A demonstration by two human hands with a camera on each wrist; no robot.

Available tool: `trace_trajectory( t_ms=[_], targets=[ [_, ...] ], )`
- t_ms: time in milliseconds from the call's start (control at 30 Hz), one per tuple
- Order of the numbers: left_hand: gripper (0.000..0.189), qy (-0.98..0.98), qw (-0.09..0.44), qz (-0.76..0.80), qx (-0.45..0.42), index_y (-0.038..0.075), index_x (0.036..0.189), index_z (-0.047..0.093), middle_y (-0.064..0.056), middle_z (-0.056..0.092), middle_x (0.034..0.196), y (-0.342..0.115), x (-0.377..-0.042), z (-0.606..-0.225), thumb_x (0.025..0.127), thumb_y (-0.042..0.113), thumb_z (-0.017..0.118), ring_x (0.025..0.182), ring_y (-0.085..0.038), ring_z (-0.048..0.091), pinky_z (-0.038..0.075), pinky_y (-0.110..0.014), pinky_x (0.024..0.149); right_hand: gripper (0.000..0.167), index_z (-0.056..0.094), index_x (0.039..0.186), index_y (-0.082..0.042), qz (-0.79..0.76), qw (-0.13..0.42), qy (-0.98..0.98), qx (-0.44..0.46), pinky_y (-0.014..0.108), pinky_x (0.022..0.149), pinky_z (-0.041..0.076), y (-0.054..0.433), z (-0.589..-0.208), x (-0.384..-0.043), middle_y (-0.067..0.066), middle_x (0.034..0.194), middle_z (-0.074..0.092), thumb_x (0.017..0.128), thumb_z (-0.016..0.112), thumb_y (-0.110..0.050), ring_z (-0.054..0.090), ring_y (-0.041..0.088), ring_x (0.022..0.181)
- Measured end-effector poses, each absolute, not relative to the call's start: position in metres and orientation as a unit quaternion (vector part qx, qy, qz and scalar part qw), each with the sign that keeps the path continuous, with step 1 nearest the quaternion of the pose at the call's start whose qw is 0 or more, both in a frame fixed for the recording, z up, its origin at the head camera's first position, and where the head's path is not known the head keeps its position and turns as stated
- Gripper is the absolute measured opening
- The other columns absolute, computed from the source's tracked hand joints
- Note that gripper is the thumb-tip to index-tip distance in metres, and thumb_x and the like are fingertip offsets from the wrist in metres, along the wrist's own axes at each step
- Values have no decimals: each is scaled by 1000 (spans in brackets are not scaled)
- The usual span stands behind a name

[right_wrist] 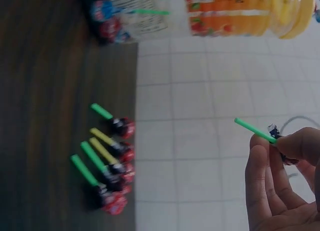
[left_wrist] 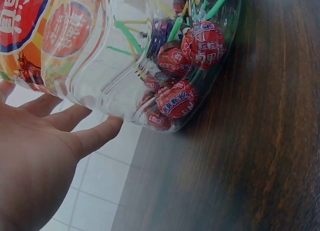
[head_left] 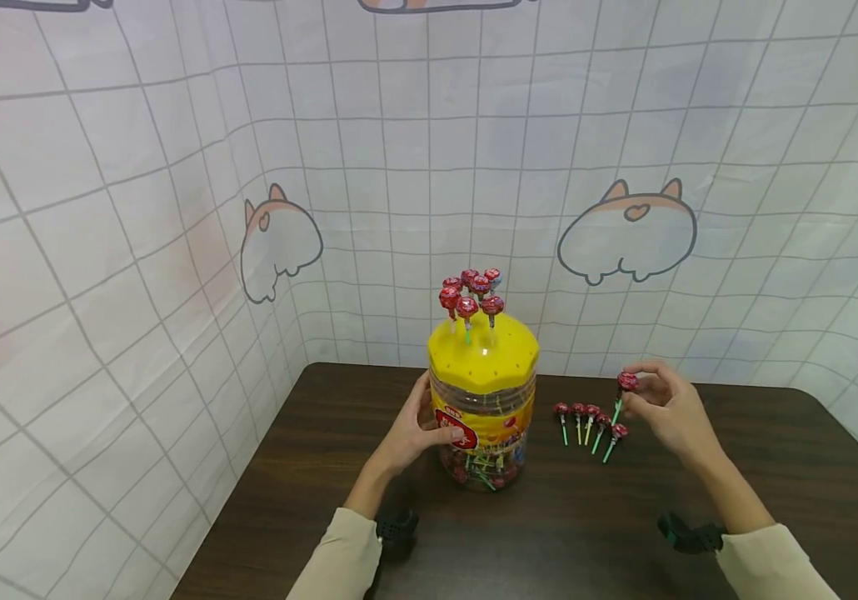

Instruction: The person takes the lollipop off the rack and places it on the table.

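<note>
A clear plastic candy jar (head_left: 483, 408) with a yellow lid (head_left: 483, 358) stands on the table, lollipops visible through its lower wall. Several red-wrapped lollipops (head_left: 466, 307) stick upright out of the lid. My left hand (head_left: 416, 429) holds the jar's left side, thumb across the label and fingers around the far side; in the left wrist view those fingers (left_wrist: 97, 136) are spread along the wall. To the right, my right hand (head_left: 665, 408) pinches one lollipop (head_left: 627, 382), head up, above the table. Its green stick (right_wrist: 252, 128) pokes out from thumb and fingertips in the right wrist view.
A loose row of several lollipops (head_left: 591, 410) lies on the dark wooden table (head_left: 549, 533) between the jar and my right hand, sticks toward me. White grid-patterned cloth (head_left: 429, 192) hangs behind the table and along its left side.
</note>
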State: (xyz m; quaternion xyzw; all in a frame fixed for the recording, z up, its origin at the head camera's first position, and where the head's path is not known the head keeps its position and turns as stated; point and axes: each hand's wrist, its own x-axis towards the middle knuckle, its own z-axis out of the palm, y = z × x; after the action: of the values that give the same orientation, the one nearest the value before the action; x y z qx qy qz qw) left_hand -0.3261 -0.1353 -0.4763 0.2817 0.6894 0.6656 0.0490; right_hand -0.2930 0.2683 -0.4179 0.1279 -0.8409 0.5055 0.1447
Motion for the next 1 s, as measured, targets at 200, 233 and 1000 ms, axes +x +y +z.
trace_trajectory(
  t_ms=[200, 233, 1000],
  targets=[
    [95, 689, 48, 665, 283, 40, 161, 18, -10, 47, 151, -135, -326, -476, 90, 30, 80, 135, -30, 52, 43, -59, 114, 39, 53, 131, 3, 530, 112, -834, 110, 28, 70, 62, 279, -442, -294, 6, 95, 69, 96, 68, -3, 73, 12, 75],
    [95, 690, 48, 665, 283, 40, 161, 18, -10, 47, 151, -135, -326, -476, 90, 30, 79, 134, -29, 52, 44, -58, 114, 39, 53, 131, 3, 532, 106, -833, 105, 28, 70, 62, 280, -446, -294, 7, 96, 69, 96, 68, -3, 73, 12, 75],
    [95, 681, 54, 670, 293, 37, 161, 18, -12, 44, 152, -136, -326, -476, 89, 32, 80, 133, -28, 52, 46, -55, 112, 40, 44, 130, 10, 553, -48, -831, 28, 34, 75, 64, 301, -495, -299, 14, 93, 69, 95, 64, 7, 72, 17, 82]
  ],
)
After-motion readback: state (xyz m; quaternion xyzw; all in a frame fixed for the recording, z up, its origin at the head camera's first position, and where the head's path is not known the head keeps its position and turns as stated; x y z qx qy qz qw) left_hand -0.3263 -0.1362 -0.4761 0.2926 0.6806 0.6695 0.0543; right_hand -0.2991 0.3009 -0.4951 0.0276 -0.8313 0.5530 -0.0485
